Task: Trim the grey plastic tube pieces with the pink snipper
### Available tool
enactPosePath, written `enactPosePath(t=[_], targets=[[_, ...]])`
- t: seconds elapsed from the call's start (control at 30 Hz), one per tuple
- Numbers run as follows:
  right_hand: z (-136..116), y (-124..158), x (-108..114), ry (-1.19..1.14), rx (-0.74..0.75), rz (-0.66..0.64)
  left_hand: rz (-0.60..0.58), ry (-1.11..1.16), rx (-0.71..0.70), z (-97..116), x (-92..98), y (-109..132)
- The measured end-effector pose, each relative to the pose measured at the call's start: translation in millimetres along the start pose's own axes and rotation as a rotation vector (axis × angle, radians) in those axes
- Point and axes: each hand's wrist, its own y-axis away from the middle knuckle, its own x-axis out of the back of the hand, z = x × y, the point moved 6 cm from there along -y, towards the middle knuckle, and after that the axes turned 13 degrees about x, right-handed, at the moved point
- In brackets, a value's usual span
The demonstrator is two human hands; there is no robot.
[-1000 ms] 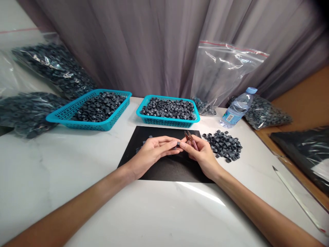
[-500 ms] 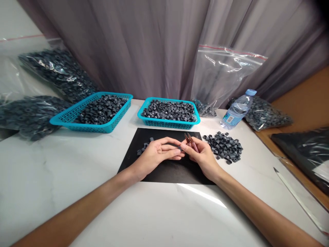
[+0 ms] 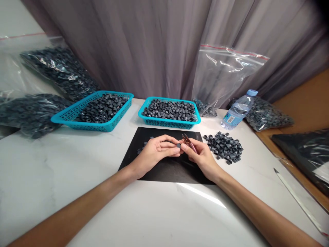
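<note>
Above the black mat (image 3: pixel 169 171), my left hand (image 3: pixel 156 150) pinches a small dark grey plastic piece (image 3: pixel 178 145) between thumb and fingers. My right hand (image 3: pixel 199 152) meets it from the other side, its thumb and fingertip at the piece. That same hand has a pair of reddish-brown tweezers (image 3: pixel 189 142) tucked in it, tips pointing up and away. Several loose grey pieces (image 3: pixel 151 138) lie on the mat behind my left hand, partly hidden by it. To the right of the mat spreads a pile of grey pieces (image 3: pixel 226 147).
Two blue baskets (image 3: pixel 110 127) (image 3: pixel 169 122) of grey pieces stand behind the mat. Clear bags (image 3: pixel 36 113) (image 3: pixel 218 75) with such pieces flank them. A water bottle (image 3: pixel 239 109) stands back right, before another filled bag (image 3: pixel 269 115). A pencil-like strip (image 3: pixel 298 199) lies far right.
My fingers have turned the grey piece slightly, so more of it shows. The tweezers in my right hand have tilted a little to the left.
</note>
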Motion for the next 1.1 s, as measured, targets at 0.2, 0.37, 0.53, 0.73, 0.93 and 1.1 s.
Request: enactPosePath(t=[0.2, 0.37, 0.53, 0.73, 0.93, 1.1], targets=[[2, -1, 2, 0.013, 0.009, 0.018, -0.013, 0.003, 0.004, -1, -1.3, -2], [1, -1, 1, 0.026, -0.007, 0.01, -0.06, 0.024, -0.011, 0, -4.1, 0], [-6, 0, -1, 0.034, -0.002, -0.006, -0.14, 0.058, -0.02, 3, -8.6, 2], [-5, 0, 0, 0.006, 0.028, 0.026, -0.114, 0.07, 0.022, -1, -4.6, 1], [-5, -2, -2, -0.015, 0.036, 0.044, -0.118, 0.079, 0.039, -3, -2.4, 2], [-9, -2, -4, -0.013, 0.048, 0.027, -0.161, 0.081, 0.032, -1, -5.2, 3]])
